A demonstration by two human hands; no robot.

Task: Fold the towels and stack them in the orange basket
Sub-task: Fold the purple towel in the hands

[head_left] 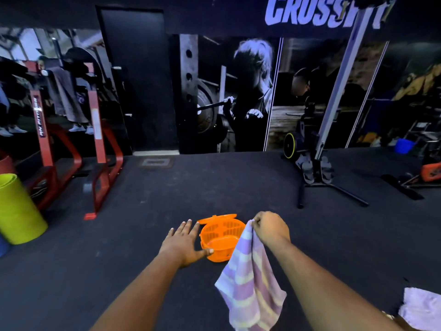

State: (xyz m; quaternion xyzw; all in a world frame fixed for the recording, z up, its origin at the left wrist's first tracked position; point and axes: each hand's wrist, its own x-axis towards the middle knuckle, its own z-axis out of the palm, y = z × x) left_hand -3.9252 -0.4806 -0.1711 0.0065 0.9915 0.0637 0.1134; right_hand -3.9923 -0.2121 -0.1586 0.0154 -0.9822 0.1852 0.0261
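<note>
- A dark gym floor [148, 211] spreads around the orange basket [220, 237], which stands open and looks empty, its lid tipped up behind.
- A striped towel [250, 283] hangs unfolded, long axis downward, just right of the basket and overlapping its rim.
- The right hand [270, 226] pinches the towel's top corner, level with the basket.
- The left hand [185, 242], fingers spread and empty, touches the basket's left side, nearer the free corner.
- Another towel [422, 309] lies far right of the basket.

Orange basket [222, 237], near wall hidden behind striped towel [250, 283] hanging from right hand [269, 229], pale towel [422, 309] right of that forearm, cropped by frame edge.
</note>
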